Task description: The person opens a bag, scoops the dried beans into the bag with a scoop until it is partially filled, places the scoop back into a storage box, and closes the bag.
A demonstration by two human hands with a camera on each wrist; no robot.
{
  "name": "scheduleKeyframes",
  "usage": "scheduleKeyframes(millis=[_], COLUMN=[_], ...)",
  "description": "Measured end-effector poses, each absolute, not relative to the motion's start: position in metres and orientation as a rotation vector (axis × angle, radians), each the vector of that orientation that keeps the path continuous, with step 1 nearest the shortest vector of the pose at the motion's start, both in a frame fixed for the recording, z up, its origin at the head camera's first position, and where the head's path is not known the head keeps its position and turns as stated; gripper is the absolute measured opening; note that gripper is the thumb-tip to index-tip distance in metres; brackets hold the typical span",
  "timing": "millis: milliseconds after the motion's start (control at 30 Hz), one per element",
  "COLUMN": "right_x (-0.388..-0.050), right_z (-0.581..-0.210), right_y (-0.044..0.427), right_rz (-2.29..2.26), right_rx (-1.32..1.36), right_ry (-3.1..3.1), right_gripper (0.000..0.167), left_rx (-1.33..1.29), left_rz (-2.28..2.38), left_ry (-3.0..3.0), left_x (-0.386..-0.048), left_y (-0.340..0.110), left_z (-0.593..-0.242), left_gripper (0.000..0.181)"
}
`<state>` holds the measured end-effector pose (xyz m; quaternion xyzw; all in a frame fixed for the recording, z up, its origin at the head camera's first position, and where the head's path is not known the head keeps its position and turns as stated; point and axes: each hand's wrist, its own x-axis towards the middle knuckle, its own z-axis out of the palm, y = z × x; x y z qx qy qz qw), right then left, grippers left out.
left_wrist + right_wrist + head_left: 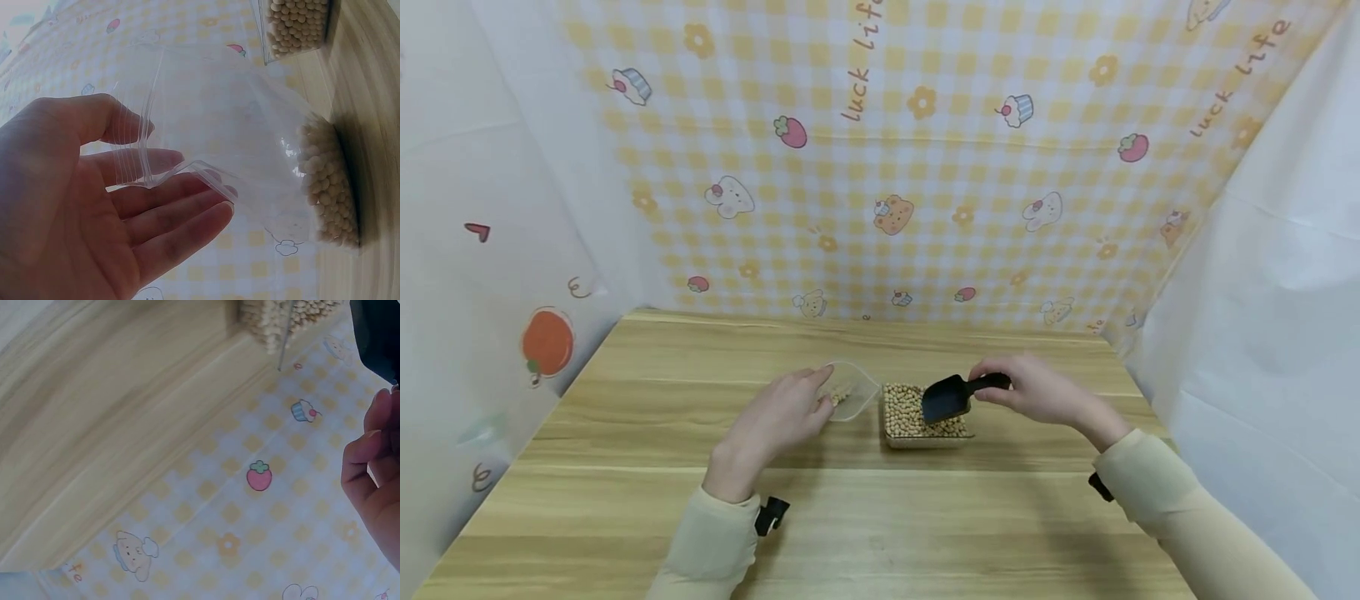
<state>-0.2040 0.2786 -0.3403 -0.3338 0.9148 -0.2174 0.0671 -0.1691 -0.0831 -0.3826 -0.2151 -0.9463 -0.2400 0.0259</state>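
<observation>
A clear zip bag (852, 392) stands open-mouthed on the table, soybeans (326, 187) heaped at its bottom. My left hand (786, 412) holds the bag by its rim, thumb and index finger at the zip edge; the other fingers (181, 234) extend along its side. To the bag's right is a clear rectangular box (925, 442) full of soybeans (904, 408). Above the box, my right hand (1033, 387) grips the handle of a black scoop (946, 400), its blade tilted toward the left. Whether the scoop carries beans I cannot tell.
Box and bag stand close together on a wood-grain table (880, 525). A yellow checked cloth (850, 167) hangs behind the table, and pale sheets (1262, 275) hang at both sides.
</observation>
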Motion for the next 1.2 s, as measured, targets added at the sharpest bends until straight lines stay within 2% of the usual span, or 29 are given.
scheduleKeyframes(millis=[333, 700, 900, 1200], right_x=[-0.201, -0.206, -0.211, -0.209], right_z=[-0.353, -0.358, -0.378, -0.419], right_y=[0.279, 0.277, 0.279, 0.289], right_rz=[-0.431, -0.356, -0.512, -1.111], right_rx=[-1.097, -1.071, -0.984, -0.647], right_ry=[2.804, 2.878, 2.854, 2.579], right_gripper=[0.02, 0.015, 0.019, 0.029], left_rx=[-0.665, -0.664, -0.665, -0.663], left_rz=[-0.767, -0.784, -0.784, -0.774], left_ry=[-2.92, -2.899, -2.909, -2.92], left_x=[-0.168, -0.168, -0.168, -0.168], left_y=[-0.085, -0.088, -0.088, -0.087], left_z=[-0.382, -0.382, -0.381, -0.382], left_gripper=[0.05, 0.05, 0.051, 0.052])
